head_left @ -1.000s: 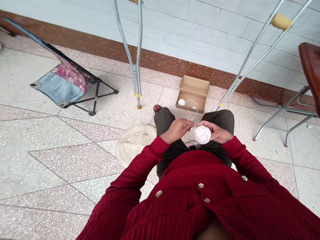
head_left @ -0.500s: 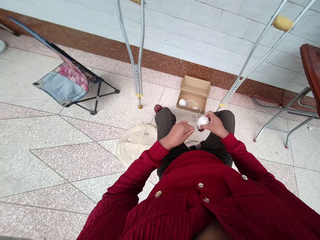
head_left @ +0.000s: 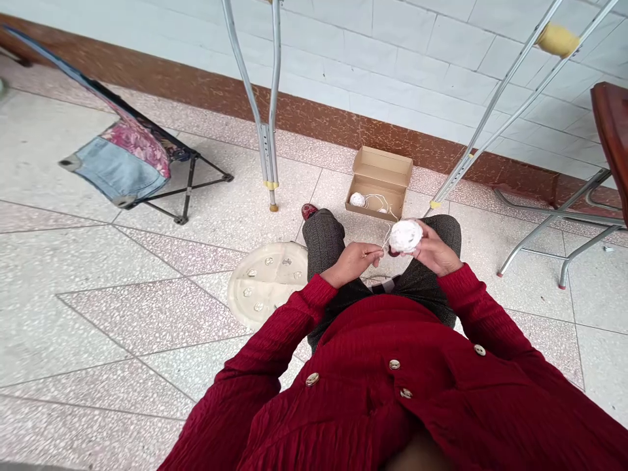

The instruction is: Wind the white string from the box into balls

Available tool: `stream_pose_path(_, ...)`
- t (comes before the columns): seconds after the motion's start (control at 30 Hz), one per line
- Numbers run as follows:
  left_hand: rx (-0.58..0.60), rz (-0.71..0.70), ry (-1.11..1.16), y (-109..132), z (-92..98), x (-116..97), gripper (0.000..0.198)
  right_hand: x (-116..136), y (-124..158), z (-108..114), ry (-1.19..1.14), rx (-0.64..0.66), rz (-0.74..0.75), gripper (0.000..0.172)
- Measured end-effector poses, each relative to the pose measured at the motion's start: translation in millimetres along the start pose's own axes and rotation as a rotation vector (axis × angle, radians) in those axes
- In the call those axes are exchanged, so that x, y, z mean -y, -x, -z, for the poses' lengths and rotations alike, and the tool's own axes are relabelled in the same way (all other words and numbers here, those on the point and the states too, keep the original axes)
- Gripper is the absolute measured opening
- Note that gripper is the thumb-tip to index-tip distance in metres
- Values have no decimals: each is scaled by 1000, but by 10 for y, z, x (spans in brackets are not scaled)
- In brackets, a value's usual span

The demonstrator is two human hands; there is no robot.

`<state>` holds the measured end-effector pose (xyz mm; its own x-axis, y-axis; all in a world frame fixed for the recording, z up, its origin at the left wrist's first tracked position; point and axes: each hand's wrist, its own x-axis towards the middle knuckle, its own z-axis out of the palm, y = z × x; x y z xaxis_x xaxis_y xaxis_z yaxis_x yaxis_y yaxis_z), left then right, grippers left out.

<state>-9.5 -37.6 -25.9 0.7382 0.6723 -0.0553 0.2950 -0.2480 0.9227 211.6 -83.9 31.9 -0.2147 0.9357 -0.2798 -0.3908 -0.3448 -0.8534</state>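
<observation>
My right hand (head_left: pixel 436 251) holds a white ball of yarn (head_left: pixel 406 236) above the gap between my knees, its round face turned up. Just left of it, my left hand (head_left: pixel 360 258) pinches the white strand (head_left: pixel 386 237) between thumb and fingers. Beyond my hands an open cardboard box (head_left: pixel 375 211) stands on the floor. A smaller white ball (head_left: pixel 357 199) lies in the box's left part, with loose loops of yarn beside it. Yarn runs from the box toward my hands.
A round cream stool top (head_left: pixel 265 278) is left of my legs. A folding chair (head_left: pixel 122 163) stands farther left. Crutches (head_left: pixel 268 157) lean near the tiled wall, another pair of shafts (head_left: pixel 471 157) at right. A metal-legged wooden chair (head_left: pixel 611 131) is far right.
The yarn ball has turned in my right hand and moved slightly right, with that hand now beneath and beside it. My left hand has shifted a little, still pinching the strand.
</observation>
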Motion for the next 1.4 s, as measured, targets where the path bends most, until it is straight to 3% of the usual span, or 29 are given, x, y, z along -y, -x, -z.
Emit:
stream_pose_path(0.13, 99, -36, -127, 56, -74, -45, 42, 98, -170, 103, 278, -359, 152, 44)
stream_pose_path(0.23, 68, -143, -300, 86, -7, -113, 38, 60, -276, 225, 767, -558, 242, 49)
stream_pose_path(0.3, -2, -201, -386, 79, 90, -147, 35, -40, -291, 257, 1038, -476, 194, 48)
stream_pose_path(0.37, -68, -236, -434, 45, 206, -164, 31, -163, -262, 230, 1056, -256, 70, 47)
stream_pose_path(0.43, -100, -253, -452, -6, 309, -168, 27, -257, -205, 161, 824, -45, -64, 47)
stream_pose_path(0.5, -94, -259, -439, -60, 366, -165, 27, -281, -137, 79, 521, 74, -160, 48)
stream_pose_path(0.6, -77, -220, -364, -115, 328, -134, 36, -200, -46, -19, 225, 112, -173, 53)
stream_pose_path(0.73, -81, -98, -174, -132, 123, -7, 35, -54, 34, -94, 50, 138, -119, 63)
stream_pose_path(0.87, -125, -58, -130, -116, -37, 154, 29, 57, 69, -137, 14, 102, -70, 67)
stream_pose_path(1.07, -71, -205, -288, -32, -104, 179, 32, 232, -41, -46, 111, -198, 82, 54)
stream_pose_path(1.17, -12, -285, -392, 30, -122, 53, 30, 156, -178, 71, 427, -427, 197, 51)
stream_pose_path(1.23, 14, -313, -462, 68, -106, -56, 30, 30, -250, 136, 726, -496, 220, 50)
stream_pose_path(1.3, 19, -321, -535, 92, -56, -154, 30, -119, -279, 169, 970, -486, 193, 48)
stream_pose_path(1.4, -8, -322, -642, 90, 60, -241, 30, -320, -256, 163, 1131, -407, 167, 49)
